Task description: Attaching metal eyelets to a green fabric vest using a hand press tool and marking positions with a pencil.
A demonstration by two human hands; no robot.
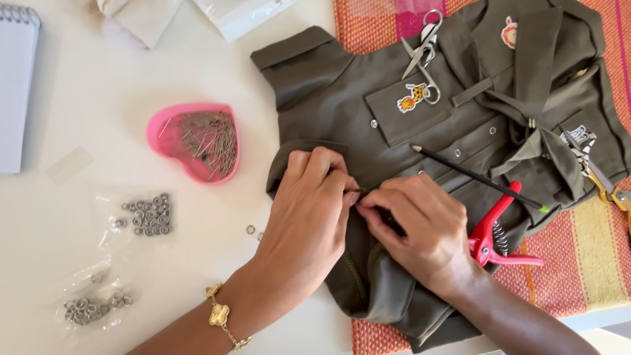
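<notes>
A small olive-green shirt point(328, 85) lies spread on the table, with a giraffe patch on its chest pocket. My left hand point(312, 210) pinches the lower front edge of the shirt between fingers and thumb. My right hand point(420, 230) meets it from the right and pinches the same spot of fabric. What sits between the fingertips is hidden. A gold bracelet hangs on my left wrist.
Red-handled pliers point(493, 233) and a black pencil point(476, 177) lie on the shirt by my right hand. Small scissors point(424, 43) rest near the collar, gold scissors point(601, 177) at right. A pink heart-shaped dish of pins point(197, 141), bags of metal snaps point(148, 215), a notepad point(16, 85).
</notes>
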